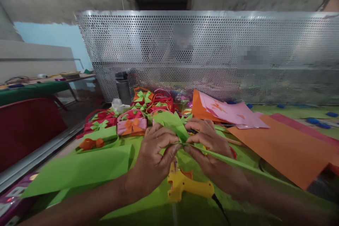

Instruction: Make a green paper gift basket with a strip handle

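Observation:
Both my hands are raised over the green table top, pinching one piece of green felt-like sheet (169,122) between thumbs and fingers. My left hand (156,153) grips its edge near the middle of the view. Close beside it, my right hand (209,141) pinches the same edge, and a long narrow green strip (238,164) runs from there over my right forearm toward the lower right. A yellow glue gun (185,183) lies below my hands, its black cord trailing to the bottom edge.
Several small felt bags with bows (132,123) stand behind my left hand, near a grey bottle (123,88). A green sheet (84,167) lies left. Orange sheets (286,148) and pink sheets (230,109) lie right. A perforated metal screen (212,49) closes the table's far side.

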The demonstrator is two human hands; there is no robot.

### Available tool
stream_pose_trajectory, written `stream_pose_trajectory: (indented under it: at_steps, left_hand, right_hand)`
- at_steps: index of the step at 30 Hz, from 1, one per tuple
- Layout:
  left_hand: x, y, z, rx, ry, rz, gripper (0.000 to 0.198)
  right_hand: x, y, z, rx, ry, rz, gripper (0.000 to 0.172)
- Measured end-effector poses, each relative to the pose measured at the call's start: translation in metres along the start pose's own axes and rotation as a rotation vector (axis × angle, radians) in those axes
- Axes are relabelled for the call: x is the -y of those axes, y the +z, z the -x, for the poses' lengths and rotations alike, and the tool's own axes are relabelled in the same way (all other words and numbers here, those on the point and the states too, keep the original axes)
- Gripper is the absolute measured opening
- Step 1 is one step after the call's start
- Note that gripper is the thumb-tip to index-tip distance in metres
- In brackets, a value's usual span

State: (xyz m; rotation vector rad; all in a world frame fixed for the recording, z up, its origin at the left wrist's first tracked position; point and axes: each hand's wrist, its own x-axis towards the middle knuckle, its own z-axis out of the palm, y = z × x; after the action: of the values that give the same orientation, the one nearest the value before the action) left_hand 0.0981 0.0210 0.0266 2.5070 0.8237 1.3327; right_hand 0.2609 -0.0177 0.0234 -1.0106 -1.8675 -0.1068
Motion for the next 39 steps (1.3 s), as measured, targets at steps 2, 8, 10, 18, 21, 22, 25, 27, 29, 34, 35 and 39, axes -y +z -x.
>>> stream_pose_trajectory:
  at_steps: [2,8,10,18,21,22,25,27,29,34,35,39]
  left_hand:
    - [0.0,0.001,0.001,0.006,-0.055,0.029,0.007]
    - [0.002,0.005,0.001,0.016,-0.149,0.12,0.007]
    - [0.004,0.005,0.002,0.004,-0.137,0.149,0.006]
    - [0.005,0.004,0.004,0.023,-0.071,0.205,0.011]
    - [0.002,0.004,0.004,0.036,-0.073,0.176,0.016]
    - [0.001,0.004,0.004,0.039,-0.074,0.165,0.017]
    - [0.0,0.003,0.004,0.04,-0.079,0.142,0.018]
    - [0.0,0.003,0.004,0.033,-0.088,0.141,0.018]
    - [0.001,0.004,0.003,0.028,-0.097,0.144,0.015]
    - [0.002,0.006,0.004,0.002,-0.131,0.14,0.008]
    - [0.002,0.007,0.005,-0.002,-0.143,0.139,0.008]
    - [0.001,0.007,0.004,0.001,-0.188,0.127,0.011]
  right_hand:
    - [0.002,0.0,0.0,0.004,0.025,-0.015,0.01]
    - [-0.003,0.005,0.002,-0.023,0.008,-0.002,0.009]
    - [-0.004,0.007,0.002,-0.044,0.003,-0.004,0.008]
    - [-0.004,0.008,0.003,-0.051,0.004,-0.043,0.006]
    - [-0.002,0.006,0.004,-0.037,-0.006,-0.035,0.008]
    - [-0.002,0.006,0.004,-0.034,-0.002,-0.032,0.009]
    - [-0.002,0.005,0.003,-0.021,0.024,-0.029,0.01]
    - [-0.002,0.006,0.002,-0.025,0.051,-0.034,0.014]
    - [-0.003,0.007,0.001,-0.041,0.069,-0.044,0.018]
    - [-0.004,0.01,0.001,-0.095,0.046,-0.081,0.016]
    - [-0.005,0.011,0.002,-0.094,0.038,-0.078,0.015]
    - [-0.006,0.012,0.003,-0.064,0.036,-0.048,0.016]
